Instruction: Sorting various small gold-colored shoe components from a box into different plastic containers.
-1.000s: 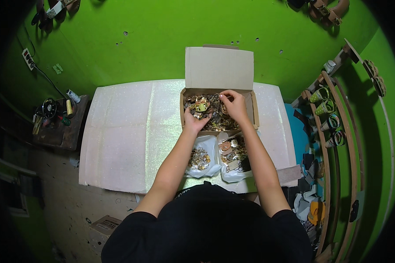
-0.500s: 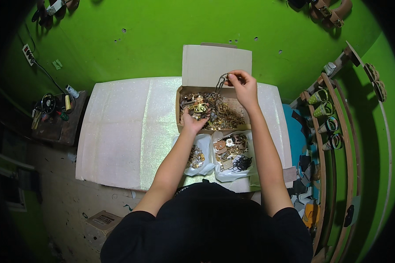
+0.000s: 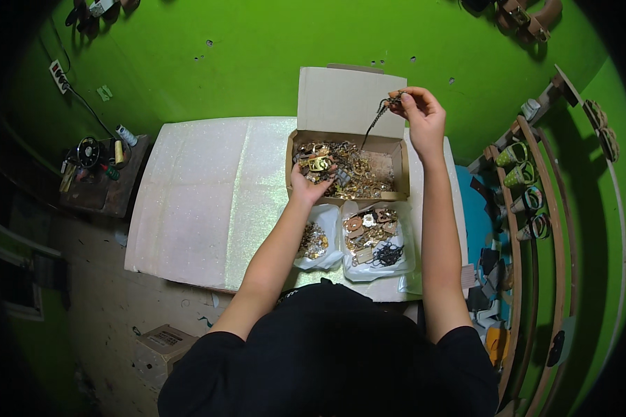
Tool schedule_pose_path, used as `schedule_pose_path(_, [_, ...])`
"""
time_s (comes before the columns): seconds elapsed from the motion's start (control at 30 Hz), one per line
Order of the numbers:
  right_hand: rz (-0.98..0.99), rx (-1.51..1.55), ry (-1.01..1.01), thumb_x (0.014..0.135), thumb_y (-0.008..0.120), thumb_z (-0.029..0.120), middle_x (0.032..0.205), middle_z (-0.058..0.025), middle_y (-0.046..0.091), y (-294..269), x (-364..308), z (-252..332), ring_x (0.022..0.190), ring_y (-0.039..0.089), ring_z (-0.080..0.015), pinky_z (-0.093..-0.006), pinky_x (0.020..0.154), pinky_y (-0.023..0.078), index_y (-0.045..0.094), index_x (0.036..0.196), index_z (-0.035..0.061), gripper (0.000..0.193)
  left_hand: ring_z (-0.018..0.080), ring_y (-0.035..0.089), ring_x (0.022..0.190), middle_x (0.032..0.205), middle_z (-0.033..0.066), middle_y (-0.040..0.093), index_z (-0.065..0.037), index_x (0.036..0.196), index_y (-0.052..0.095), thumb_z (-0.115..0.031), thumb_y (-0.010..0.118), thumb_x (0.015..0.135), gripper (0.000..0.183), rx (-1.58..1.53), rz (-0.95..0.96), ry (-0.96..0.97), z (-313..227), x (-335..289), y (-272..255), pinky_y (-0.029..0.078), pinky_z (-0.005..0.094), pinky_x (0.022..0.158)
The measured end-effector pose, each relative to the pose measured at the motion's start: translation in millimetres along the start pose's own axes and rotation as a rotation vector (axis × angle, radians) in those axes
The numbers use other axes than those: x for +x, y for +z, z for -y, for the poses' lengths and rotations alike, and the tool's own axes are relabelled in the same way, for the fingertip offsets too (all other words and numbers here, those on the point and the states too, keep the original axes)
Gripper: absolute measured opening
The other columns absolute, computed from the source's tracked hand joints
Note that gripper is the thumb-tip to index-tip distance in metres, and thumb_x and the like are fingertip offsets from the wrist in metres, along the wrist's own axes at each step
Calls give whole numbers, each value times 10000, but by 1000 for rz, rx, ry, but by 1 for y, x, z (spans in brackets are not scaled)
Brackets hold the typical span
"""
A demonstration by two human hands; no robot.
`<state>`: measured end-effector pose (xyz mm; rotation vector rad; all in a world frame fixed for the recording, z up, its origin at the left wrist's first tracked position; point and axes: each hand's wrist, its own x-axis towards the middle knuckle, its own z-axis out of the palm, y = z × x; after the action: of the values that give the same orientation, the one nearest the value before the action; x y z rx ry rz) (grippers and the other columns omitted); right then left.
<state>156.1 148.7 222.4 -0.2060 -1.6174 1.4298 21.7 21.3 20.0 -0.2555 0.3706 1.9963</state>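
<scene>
My right hand (image 3: 424, 115) is raised above the right side of the open cardboard box (image 3: 405, 167). Its fingers pinch a dark metal chain (image 3: 374, 125), bunched at the fingertips, with one strand dangling toward the box. Low over the box's left part, my left hand (image 3: 310, 184) has its thumb out and its fingers curled round some shiny gold-coloured metal pieces (image 3: 318, 163). Their exact kind is hard to make out. Around it lies a heap of mixed chains and metal fittings (image 3: 358, 167), which partly hides the fingers.
Nearer me stand two containers lined with white plastic: the left one (image 3: 332, 240) holds small metal bits, the right one (image 3: 409, 257) ornaments and a black cord bundle (image 3: 388, 254). The box's raised lid (image 3: 344, 97) stands before the green wall. A wooden rack (image 3: 518, 278) with sandals is at right.
My right hand has risen and moved right, drawing the chain up out of the heap. The chain now hangs as a thinner strand. My left hand stays over the box's left part.
</scene>
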Motion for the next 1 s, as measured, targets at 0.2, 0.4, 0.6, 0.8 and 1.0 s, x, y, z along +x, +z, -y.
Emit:
schedule_pose_path(0.2, [-64,-57,20,839,505,65,867,-127,598,-24,-34,2,770,602,-181,-295,714,512,529,920,-42,136,343,504,926,1047,159,543,-131,909,530,-369,269,843,360,8,-7,-36,-2,-8,10,381,448,815])
schedule_pose_path(0.4, [-225,-135,76,819,534,52,813,-84,576,-44,-88,15,730,576,-130,-255,681,496,538,900,-51,132,309,497,987,1015,120,555,-96,915,507,-349,254,859,363,43,-29,-109,-1,-14,14,404,461,806])
schedule_pose_path(0.6, [-326,-281,157,821,532,53,797,-78,578,-61,-143,27,695,574,-125,-248,656,491,540,895,-46,124,320,483,1015,1080,123,535,-102,946,516,-307,299,855,312,-75,88,-160,2,-22,8,387,474,838])
schedule_pose_path(0.8, [-444,-336,321,828,520,54,749,-70,568,-67,-200,7,661,556,-114,-246,641,485,538,876,-44,111,319,485,1013,1082,98,542,-102,966,508,-353,274,876,354,-35,68,-197,6,-30,7,399,470,820])
schedule_pose_path(1.0, [-550,-349,498,818,531,66,699,-40,550,-73,-253,-43,618,521,-83,-197,541,419,550,896,-40,133,355,479,981,1116,112,518,-105,989,509,-353,264,877,366,-5,18,-204,6,-27,-4,396,473,811])
